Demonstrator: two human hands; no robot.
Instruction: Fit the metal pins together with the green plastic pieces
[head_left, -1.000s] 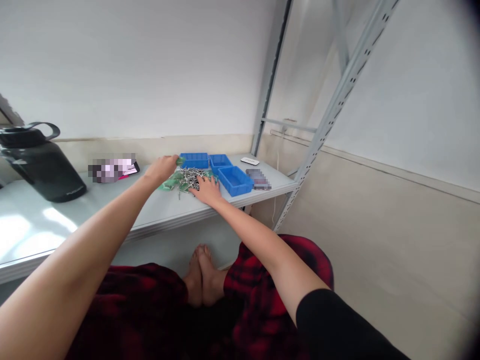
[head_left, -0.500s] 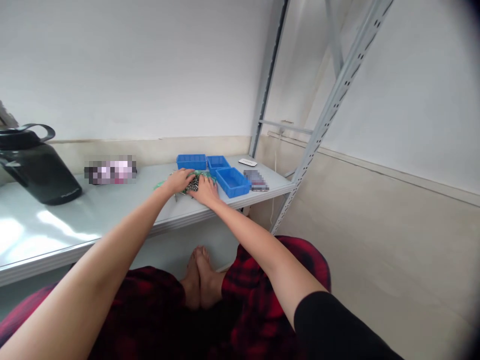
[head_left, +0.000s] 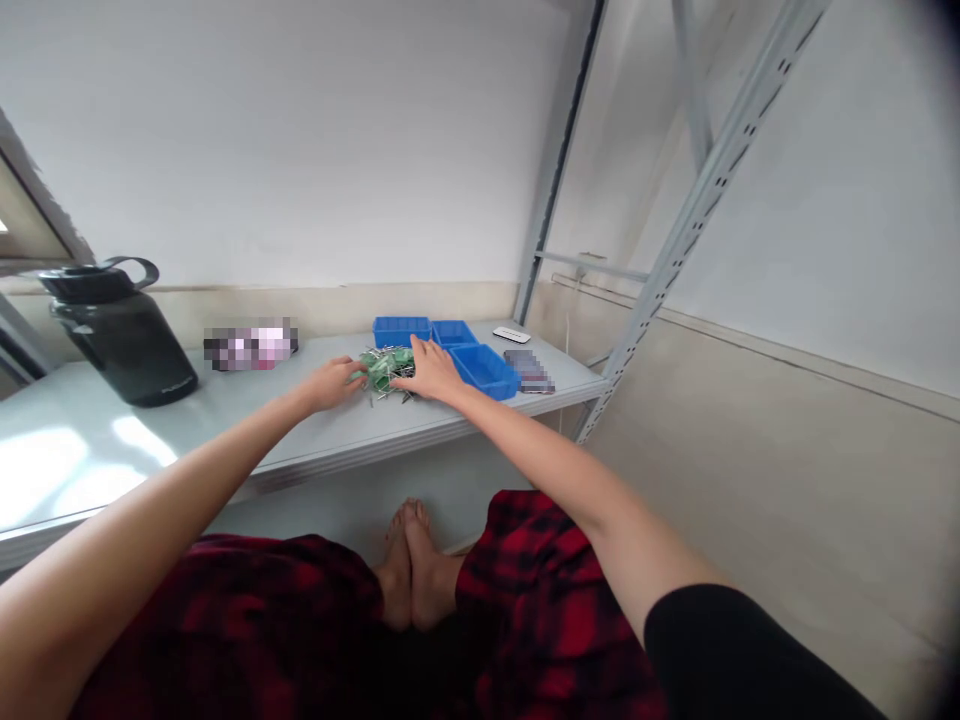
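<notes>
A heap of small metal pins or rivets [head_left: 400, 393] lies near the shelf's front edge, with crumpled green material [head_left: 381, 368], possibly a thin plastic bag, over and among it. Their exact kind is too small to make out. My left hand [head_left: 335, 386] is at the heap's left edge, fingers apart and fingertips by the green material. My right hand [head_left: 435, 372] rests at the heap's right side, fingers spread and thumb reaching inward, covering part of the pile. Just behind and right of it stand blue bins: one at the back left [head_left: 402, 331], one beside it [head_left: 454, 333], and a nearer one [head_left: 487, 371].
A dark water bottle [head_left: 135, 340] stands on the grey shelf [head_left: 300, 440] at the left. Right of it lies a blurred pink item [head_left: 251, 346]. A white flat object [head_left: 511, 335] and a blurred phone-like item [head_left: 529, 370] lie near the metal upright [head_left: 667, 250].
My hands have moved apart, the left one drawn leftward off the metal pieces. More green material now shows on top of the heap. The view has shifted slightly left.
</notes>
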